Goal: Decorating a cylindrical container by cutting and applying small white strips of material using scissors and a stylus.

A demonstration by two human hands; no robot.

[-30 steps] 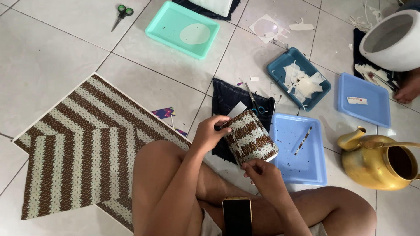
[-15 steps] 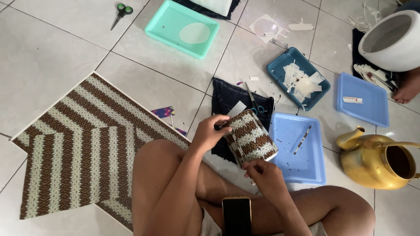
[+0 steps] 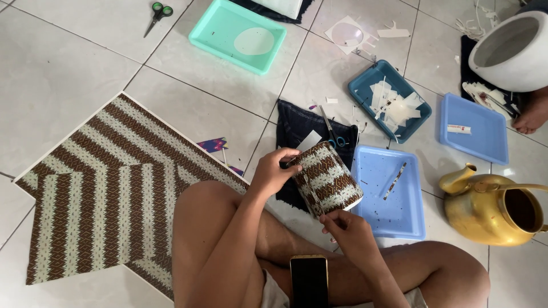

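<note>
Patterned-wrapped cylinder (image 3: 326, 178) held over the tiled floor (image 3: 68, 85), unmoved in the last second.
Left hand (image 3: 273, 171) fingers grasping its top rim, right hand (image 3: 347, 228) fingers pinching the lower edge; wrapping apparently unfinished.

We sit on a floor of pale tiles (image 3: 68, 80). On it lie a brown-and-white patterned sheet (image 3: 108, 194), green-handled scissors (image 3: 157, 12), a mint tray (image 3: 237, 35), a teal tray (image 3: 389, 101) with paper scraps, two blue trays (image 3: 388, 194) (image 3: 472, 128), a dark cloth (image 3: 302, 128), a golden kettle (image 3: 491, 208) and a white pot (image 3: 511, 51).
</note>
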